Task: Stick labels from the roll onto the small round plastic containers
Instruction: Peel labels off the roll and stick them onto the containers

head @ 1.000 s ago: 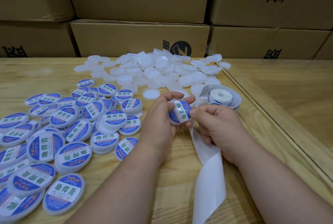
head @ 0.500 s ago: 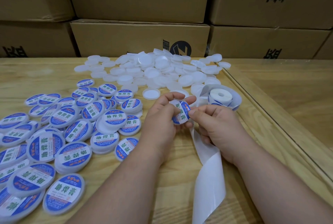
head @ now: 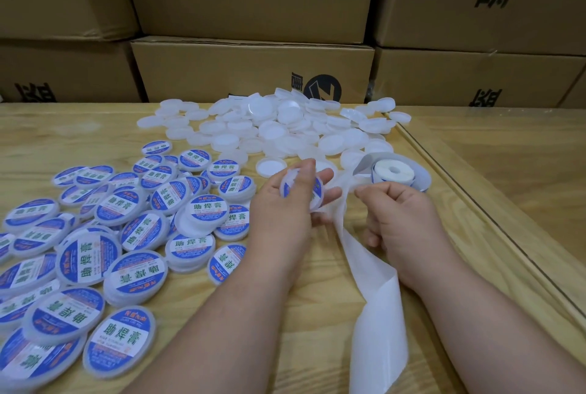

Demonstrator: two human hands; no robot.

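My left hand (head: 285, 219) grips a small round white container (head: 318, 196) with a blue and white label on it, thumb laid across the label. My right hand (head: 399, 219) is just to its right, apart from the container, fingers curled, its lower fingers round the white backing strip (head: 377, 314). That strip runs from the label roll (head: 393, 171) behind my right hand, twists between my hands and trails off the table's near edge. Bare white containers (head: 285, 127) lie heaped at the back; labelled ones (head: 142, 228) spread over the left.
Stacked cardboard boxes (head: 250, 73) wall off the back of the wooden table (head: 63, 140). A raised wooden border with a dark seam (head: 475, 213) runs diagonally along the right. One open white container (head: 271, 167) lies just beyond my left hand.
My right hand let go of the label and drew away to the right. My left thumb has slid over the label, and the container has tilted flatter in my left hand.
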